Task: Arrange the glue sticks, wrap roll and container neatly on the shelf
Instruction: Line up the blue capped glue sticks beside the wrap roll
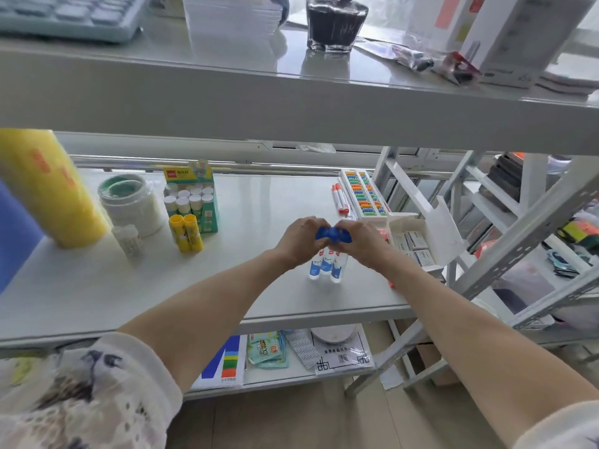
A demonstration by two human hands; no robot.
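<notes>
Head view is cutting off the yellow wrap roll at the left edge of the white shelf. Beside it are standing the round container, boxed glue sticks and two yellow glue sticks. Left hand and right hand are gripping blue-capped glue bottles, fingers hiding the caps.

Three white glue bottles with blue caps stand upright together near the shelf's front edge. Two yellow glue sticks stand before a green display box of white-capped glue sticks. A white round container sits beside a tilted yellow wrap roll.
</notes>
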